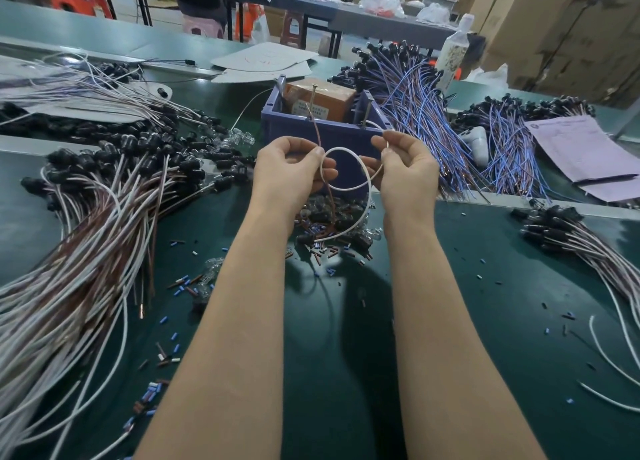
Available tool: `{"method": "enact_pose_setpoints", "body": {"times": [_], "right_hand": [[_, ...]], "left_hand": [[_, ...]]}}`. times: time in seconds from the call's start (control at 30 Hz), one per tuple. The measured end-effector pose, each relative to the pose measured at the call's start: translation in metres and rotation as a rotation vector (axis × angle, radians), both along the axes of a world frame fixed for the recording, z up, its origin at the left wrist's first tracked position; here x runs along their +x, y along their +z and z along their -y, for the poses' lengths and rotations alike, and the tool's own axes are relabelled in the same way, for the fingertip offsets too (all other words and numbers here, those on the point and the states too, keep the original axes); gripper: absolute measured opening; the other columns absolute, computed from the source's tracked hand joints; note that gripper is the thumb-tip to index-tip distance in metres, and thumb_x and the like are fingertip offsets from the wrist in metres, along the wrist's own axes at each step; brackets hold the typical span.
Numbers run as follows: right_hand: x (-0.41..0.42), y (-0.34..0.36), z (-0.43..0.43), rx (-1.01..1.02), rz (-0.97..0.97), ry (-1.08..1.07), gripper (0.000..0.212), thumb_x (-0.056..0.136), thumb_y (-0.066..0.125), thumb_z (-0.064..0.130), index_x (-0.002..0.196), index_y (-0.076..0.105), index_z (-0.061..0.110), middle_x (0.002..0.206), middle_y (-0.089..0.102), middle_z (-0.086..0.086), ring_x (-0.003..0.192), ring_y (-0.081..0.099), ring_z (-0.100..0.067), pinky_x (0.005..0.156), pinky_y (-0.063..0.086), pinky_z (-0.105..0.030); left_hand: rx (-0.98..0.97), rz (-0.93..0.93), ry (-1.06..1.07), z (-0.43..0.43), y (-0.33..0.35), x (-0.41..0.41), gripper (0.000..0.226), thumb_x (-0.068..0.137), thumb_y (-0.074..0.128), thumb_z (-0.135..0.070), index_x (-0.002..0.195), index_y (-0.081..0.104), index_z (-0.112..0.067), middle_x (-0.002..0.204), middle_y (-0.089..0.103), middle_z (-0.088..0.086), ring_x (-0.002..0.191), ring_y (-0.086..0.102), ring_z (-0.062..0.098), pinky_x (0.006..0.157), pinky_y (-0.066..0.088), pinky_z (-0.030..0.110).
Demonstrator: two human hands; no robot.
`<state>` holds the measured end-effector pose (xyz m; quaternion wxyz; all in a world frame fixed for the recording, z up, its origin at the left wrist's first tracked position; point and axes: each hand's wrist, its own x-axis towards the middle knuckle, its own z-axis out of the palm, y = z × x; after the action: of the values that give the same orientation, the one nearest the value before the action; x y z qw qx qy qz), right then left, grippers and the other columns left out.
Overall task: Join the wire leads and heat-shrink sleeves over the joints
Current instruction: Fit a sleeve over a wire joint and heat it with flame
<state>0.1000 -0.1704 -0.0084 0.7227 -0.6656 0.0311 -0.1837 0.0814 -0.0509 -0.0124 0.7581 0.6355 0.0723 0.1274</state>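
Observation:
My left hand pinches a thin brown wire that runs up toward the blue bin and down past my palm. My right hand pinches the end of a white wire. The white wire curls in a loop between both hands and trails down to the mat. Below my hands lies a small heap of black sockets, clear bulbs and short sleeve pieces.
A blue bin with a brown box stands just behind my hands. Large bundles of brown-and-white leads lie left, blue-and-brown leads at the back right, another bundle right. Cut sleeve bits dot the green mat. Papers lie right.

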Motion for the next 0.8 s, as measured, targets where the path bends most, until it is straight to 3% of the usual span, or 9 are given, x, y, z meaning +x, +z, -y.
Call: {"method": "enact_pose_setpoints", "body": {"times": [0.23, 0.63, 0.8], "right_hand": [[0.0014, -0.0004, -0.0003, 0.014, -0.003, -0.014, 0.022, 0.096, 0.04, -0.005, 0.106, 0.054, 0.008, 0.105, 0.064, -0.008, 0.053, 0.062, -0.002, 0.055, 0.049, -0.015], [0.0006, 0.001, -0.0001, 0.012, 0.011, 0.0, 0.022, 0.095, 0.04, -0.005, 0.102, 0.055, 0.009, 0.097, 0.065, -0.004, 0.057, 0.064, -0.008, 0.063, 0.056, -0.023], [-0.0012, 0.0024, -0.0004, -0.003, 0.005, 0.004, 0.018, 0.092, 0.047, -0.002, 0.088, 0.055, 0.013, 0.081, 0.067, -0.002, 0.063, 0.063, -0.012, 0.068, 0.055, -0.027]], "left_hand": [[0.002, 0.009, -0.02, 0.0014, -0.0002, -0.0007, 0.011, 0.094, 0.056, -0.009, 0.084, 0.055, -0.015, 0.073, 0.069, 0.002, 0.057, 0.067, 0.004, 0.053, 0.051, 0.015], [-0.027, 0.005, -0.015, -0.0002, 0.0005, -0.0021, 0.009, 0.094, 0.056, -0.008, 0.086, 0.056, -0.012, 0.075, 0.069, 0.004, 0.057, 0.067, 0.004, 0.055, 0.051, 0.014], [-0.049, -0.006, -0.008, -0.0021, 0.0012, -0.0024, 0.008, 0.093, 0.056, -0.008, 0.087, 0.056, -0.012, 0.075, 0.069, 0.004, 0.056, 0.067, 0.004, 0.053, 0.05, 0.013]]}}
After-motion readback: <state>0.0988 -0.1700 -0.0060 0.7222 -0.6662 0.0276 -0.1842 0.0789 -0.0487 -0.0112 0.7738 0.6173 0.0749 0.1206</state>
